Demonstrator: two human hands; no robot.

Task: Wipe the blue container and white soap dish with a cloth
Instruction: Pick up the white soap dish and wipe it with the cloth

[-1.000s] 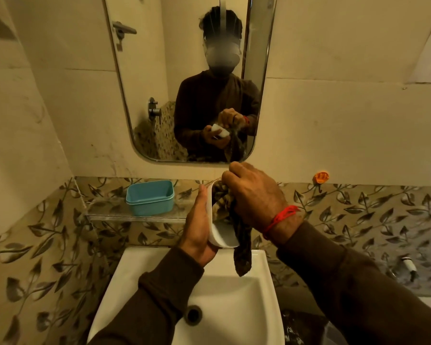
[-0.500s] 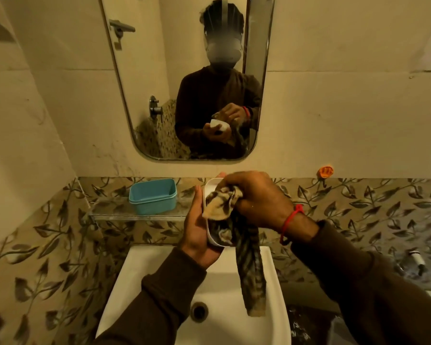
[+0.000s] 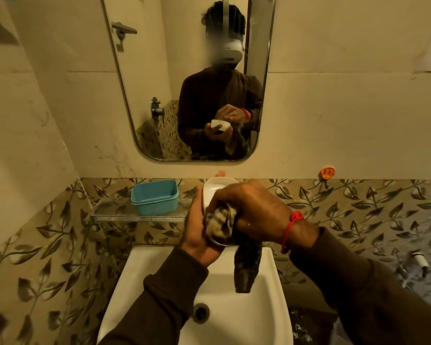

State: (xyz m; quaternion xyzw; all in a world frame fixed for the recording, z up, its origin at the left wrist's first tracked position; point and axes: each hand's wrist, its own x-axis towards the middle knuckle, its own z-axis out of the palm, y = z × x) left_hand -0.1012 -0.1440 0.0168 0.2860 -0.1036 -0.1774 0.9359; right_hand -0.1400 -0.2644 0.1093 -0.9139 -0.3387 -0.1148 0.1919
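Note:
My left hand (image 3: pixel 197 232) grips the white soap dish (image 3: pixel 215 186) upright over the sink, its open side facing right. My right hand (image 3: pixel 254 212) is closed on a dark patterned cloth (image 3: pixel 222 221) and presses a bunched part into the lower half of the dish. The cloth's loose end (image 3: pixel 246 270) hangs down over the basin. The blue container (image 3: pixel 154 196) stands open on the glass shelf (image 3: pixel 115 210), left of my hands and apart from them.
A white sink (image 3: pixel 271 307) with a round drain (image 3: pixel 200 312) lies below my hands. A mirror (image 3: pixel 144 83) hangs on the wall above the shelf. An orange hook (image 3: pixel 327 173) sticks to the wall on the right. Leaf-patterned tiles run around the sink.
My right hand has pushed the bunched cloth down from the dish's upper part into its lower half, baring the top rim. The hanging end swings shorter. My left hand holds the dish steady.

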